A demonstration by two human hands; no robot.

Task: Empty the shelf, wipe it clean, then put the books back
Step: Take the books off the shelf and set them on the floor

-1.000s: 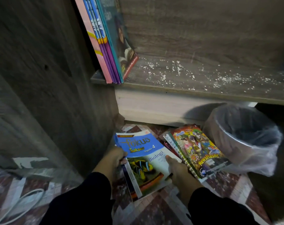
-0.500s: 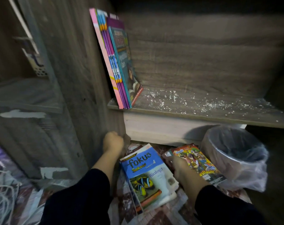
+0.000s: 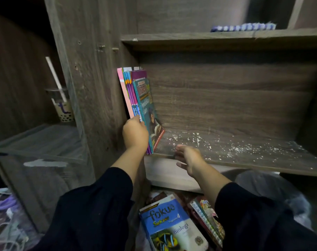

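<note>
At left end of shelf (image 3: 244,153), upright books (image 3: 136,98) lean vs. side wall; their lower spines hidden behind left hand (image 3: 135,133), whose fingers curl round the spines, gripping. Right hand (image 3: 187,157) hovers at shelf's front edge, just beside books' base, fingers loosely apart, holding nothing; fingertips partly obscured. White specks cover shelf board. On floor below: blue Biologi book (image 3: 169,225), bottom cut off by frame; comic (image 3: 208,220) partly under right sleeve.

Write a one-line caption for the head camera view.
Left hand grips the last books on the dusty shelf; right hand reaches in, open.
</note>
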